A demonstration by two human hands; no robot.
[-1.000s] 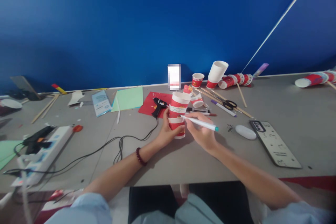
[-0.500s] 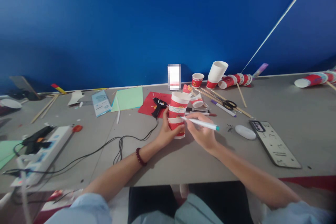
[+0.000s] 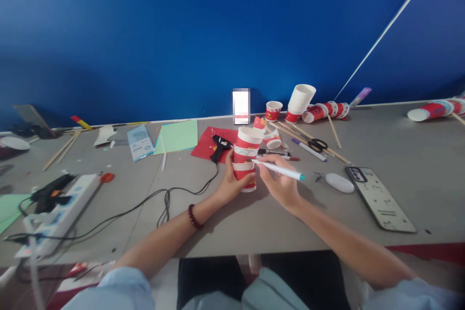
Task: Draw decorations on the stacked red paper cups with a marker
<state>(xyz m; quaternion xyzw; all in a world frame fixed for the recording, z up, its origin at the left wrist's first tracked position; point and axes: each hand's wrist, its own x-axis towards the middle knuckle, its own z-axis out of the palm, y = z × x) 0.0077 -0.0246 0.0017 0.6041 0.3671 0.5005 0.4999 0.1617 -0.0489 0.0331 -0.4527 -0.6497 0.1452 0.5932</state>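
A stack of red and white paper cups (image 3: 246, 155) stands upright on the grey table (image 3: 327, 218) in front of me. My left hand (image 3: 229, 181) is wrapped round the lower part of the stack, with a dark bead bracelet on its wrist. My right hand (image 3: 279, 185) pinches a white marker with a teal end (image 3: 279, 170), and the marker's tip touches the side of the stack.
A black glue gun (image 3: 220, 147) lies on red paper behind the cups, its cable trailing left to a power strip (image 3: 61, 213). More cups (image 3: 301, 101), sticks, scissors (image 3: 317, 145) and pens lie at the back right. A phone (image 3: 379, 198) and a white oval object (image 3: 339, 182) lie to the right.
The marker's tip has shifted slightly along the cup's side; both hands stay where they were.
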